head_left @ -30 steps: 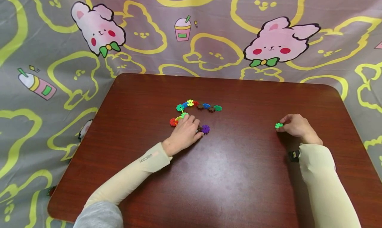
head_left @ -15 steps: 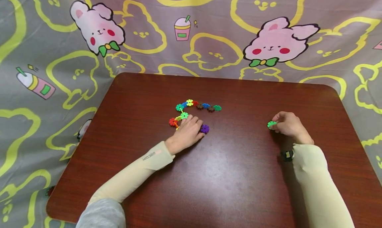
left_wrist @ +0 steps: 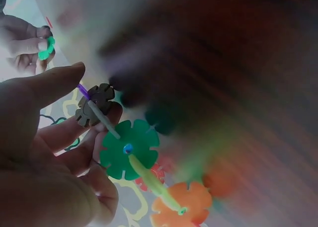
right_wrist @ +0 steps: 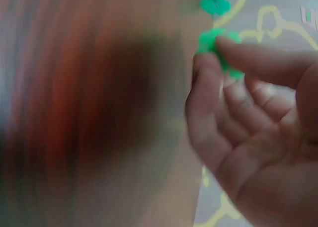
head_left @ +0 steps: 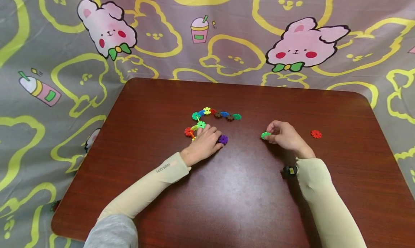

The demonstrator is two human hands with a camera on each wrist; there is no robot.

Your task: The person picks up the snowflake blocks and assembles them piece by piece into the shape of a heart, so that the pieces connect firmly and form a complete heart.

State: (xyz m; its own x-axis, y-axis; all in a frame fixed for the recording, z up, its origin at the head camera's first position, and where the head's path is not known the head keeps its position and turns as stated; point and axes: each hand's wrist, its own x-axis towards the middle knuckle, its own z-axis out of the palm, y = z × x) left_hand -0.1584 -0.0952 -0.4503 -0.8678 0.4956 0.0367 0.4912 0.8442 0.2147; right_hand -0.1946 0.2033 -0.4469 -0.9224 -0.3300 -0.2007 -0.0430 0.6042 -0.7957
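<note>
A winding chain of linked plastic snowflake discs [head_left: 207, 111] lies left of the table's middle. My left hand [head_left: 204, 141] covers its near part and grips it beside the purple disc [head_left: 223, 139] at the end. In the left wrist view, curled fingers lie behind a dark grey disc [left_wrist: 96, 105], and a green disc [left_wrist: 130, 150] and an orange disc [left_wrist: 182, 205] follow along the chain. Right of the chain, my right hand [head_left: 285, 137] pinches a loose bright green snowflake disc [right_wrist: 223, 50] between thumb and forefinger.
One red snowflake disc [head_left: 316, 134] lies alone on the brown table [head_left: 227, 204], to the right of my right hand. Behind the table hangs a patterned cloth [head_left: 236, 24] with rabbits and yellow outlines.
My right hand has moved left toward the chain with the green disc, uncovering the red disc on the table. The left hand has stayed nearly in place on the chain.
</note>
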